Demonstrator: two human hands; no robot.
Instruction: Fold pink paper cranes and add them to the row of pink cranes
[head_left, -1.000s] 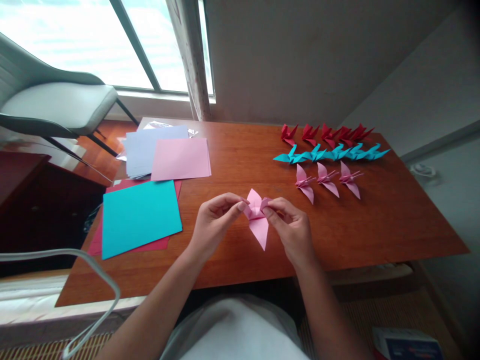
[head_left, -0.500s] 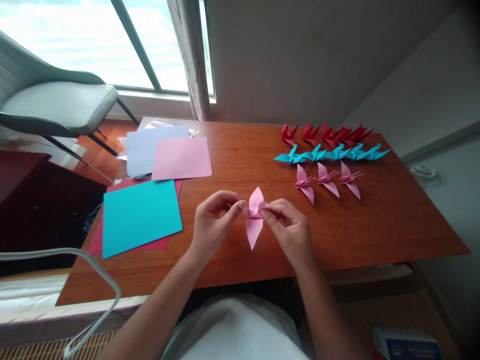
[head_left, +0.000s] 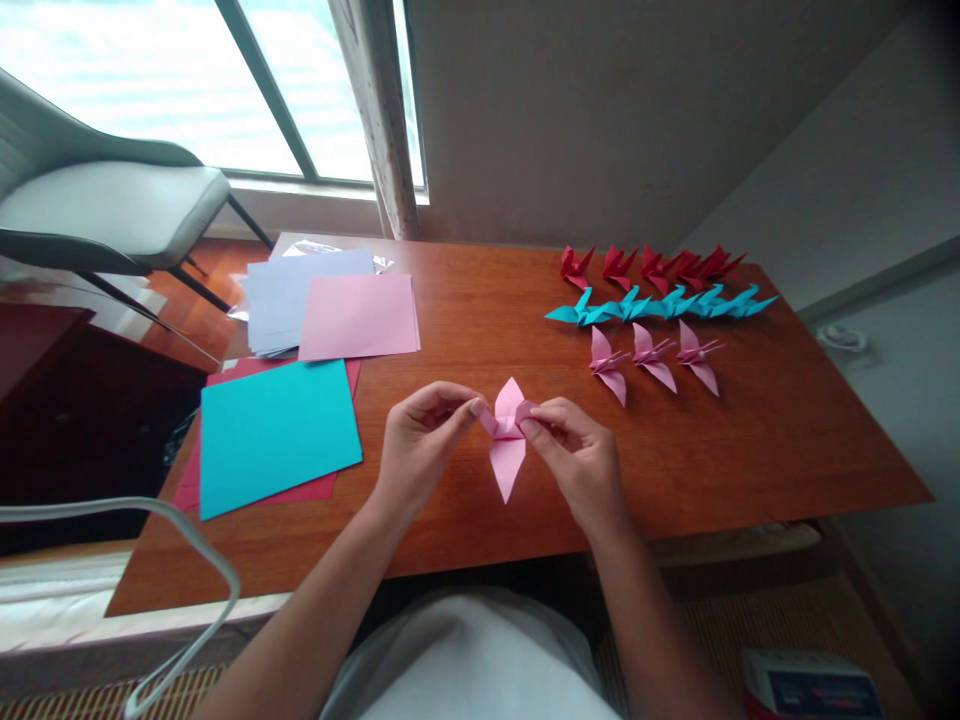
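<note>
Left hand [head_left: 420, 440]: thumb and forefinger pinched together on the left edge of a pink fold [head_left: 508, 455]. Other fingers curled in.

Right hand [head_left: 577, 455]: fingertips clamped on the fold's right edge, level with the left hand's pinch. Both hands sit close together, the paper between them.

Pink fold: a part-made paper crane, held just above the bench [head_left: 750, 450], near its front middle. 1 pointed flap stands up behind the fingers and 1 longer point hangs down toward the person. Cannot tell whether the lower tip touches the wood.

Right of the hands, well apart from them, 3 rows of finished cranes on the bench:
- pink cranes [head_left: 651, 360], 3 of them, nearest row
- teal cranes [head_left: 660, 303], overlapping in a line, middle row
- red cranes [head_left: 649, 263], farthest row, close to the wall

Left of the hands, flat paper:
- teal sheet [head_left: 277, 430] on top of red sheets [head_left: 300, 493], whose edges show beneath it
- pink sheets [head_left: 360, 315] behind, overlapping a lilac stack [head_left: 281, 295]

Beyond the bench's left end stands a grey chair [head_left: 112, 210] by the window. A pale cable [head_left: 187, 540] loops at lower left. A box [head_left: 810, 685] lies on the floor at lower right, partly cut off.
</note>
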